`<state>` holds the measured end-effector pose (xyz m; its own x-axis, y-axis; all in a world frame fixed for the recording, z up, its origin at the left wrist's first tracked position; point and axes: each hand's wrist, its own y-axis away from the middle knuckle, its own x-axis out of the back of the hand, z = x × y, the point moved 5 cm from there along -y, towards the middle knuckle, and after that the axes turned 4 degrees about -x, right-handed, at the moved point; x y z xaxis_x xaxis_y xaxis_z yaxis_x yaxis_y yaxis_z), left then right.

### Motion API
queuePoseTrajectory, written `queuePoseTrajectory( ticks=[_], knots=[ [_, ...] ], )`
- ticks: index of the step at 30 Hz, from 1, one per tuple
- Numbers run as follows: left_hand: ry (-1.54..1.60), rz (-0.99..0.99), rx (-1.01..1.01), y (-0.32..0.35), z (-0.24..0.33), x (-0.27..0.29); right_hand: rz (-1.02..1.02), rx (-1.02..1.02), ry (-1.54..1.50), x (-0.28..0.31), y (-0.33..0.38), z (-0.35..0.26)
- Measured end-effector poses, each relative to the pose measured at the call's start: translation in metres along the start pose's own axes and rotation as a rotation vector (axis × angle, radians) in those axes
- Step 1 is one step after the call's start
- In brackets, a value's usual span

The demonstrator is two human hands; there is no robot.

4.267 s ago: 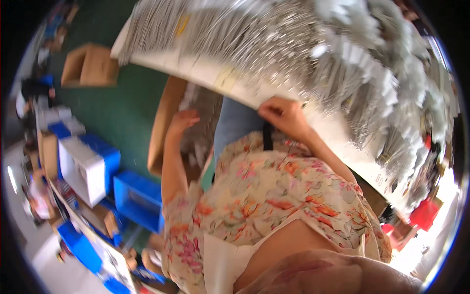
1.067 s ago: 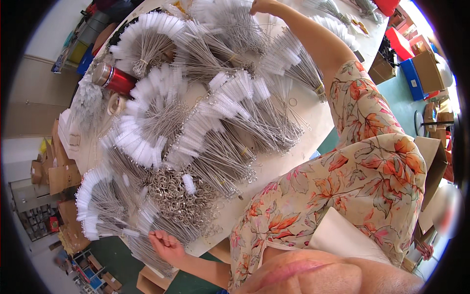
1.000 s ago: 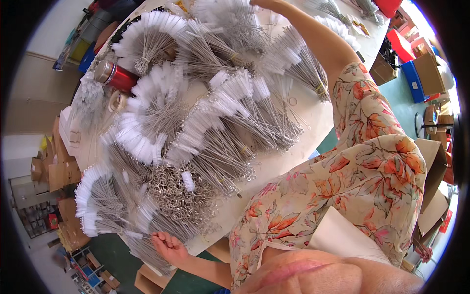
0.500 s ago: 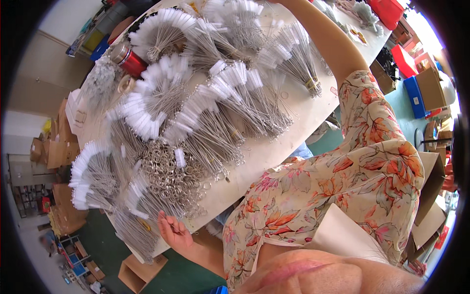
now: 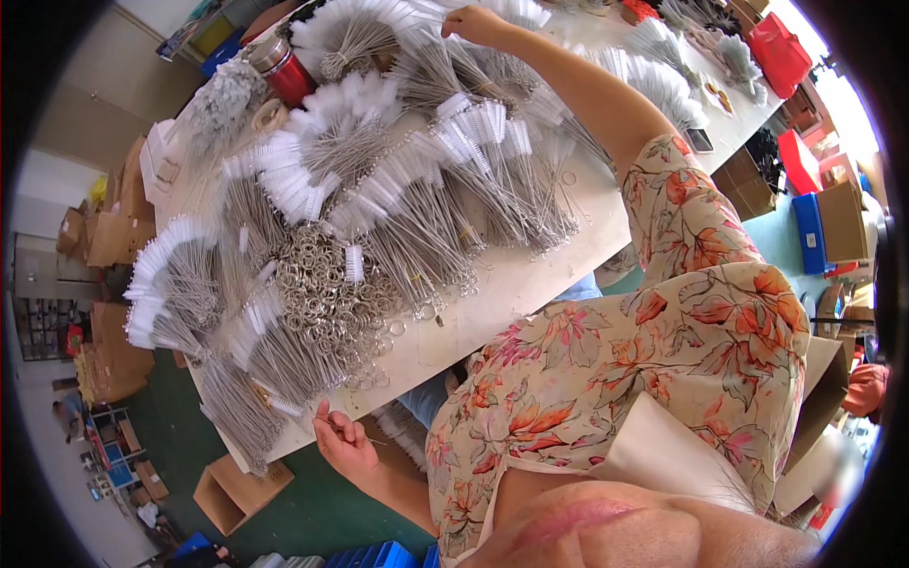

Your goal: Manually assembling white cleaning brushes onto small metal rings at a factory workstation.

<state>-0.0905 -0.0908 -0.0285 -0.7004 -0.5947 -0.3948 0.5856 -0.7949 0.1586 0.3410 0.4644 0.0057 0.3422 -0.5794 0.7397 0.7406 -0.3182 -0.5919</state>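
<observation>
Workshop table [image 5: 530, 303] is buried in wire brushes [image 5: 445, 180] and metal rings [image 5: 327, 303]. I see left hand [image 5: 343, 443] pinching a thin wire at lower left, right hand [image 5: 471, 23] grasping brushes at top. Most stock looks unsorted.

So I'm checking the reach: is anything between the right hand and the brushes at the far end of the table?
Nothing visible. The right hand is already at the brushes, with no object in between. Whether its fingers grip one cannot be told. The left hand is at the table edge, near the rings.
</observation>
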Motion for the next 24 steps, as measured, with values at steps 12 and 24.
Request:
queuePoseTrajectory(
  ticks=[12,24],
  knots=[
    [0.068,-0.064,0.003,-0.009,-0.021,-0.005,-0.390,-1.122,-0.026,0.060,-0.036,-0.045],
    [-0.084,-0.158,-0.142,-0.047,-0.014,-0.066,0.287,-0.561,-0.147,0.161,-0.089,-0.076]
  ],
)
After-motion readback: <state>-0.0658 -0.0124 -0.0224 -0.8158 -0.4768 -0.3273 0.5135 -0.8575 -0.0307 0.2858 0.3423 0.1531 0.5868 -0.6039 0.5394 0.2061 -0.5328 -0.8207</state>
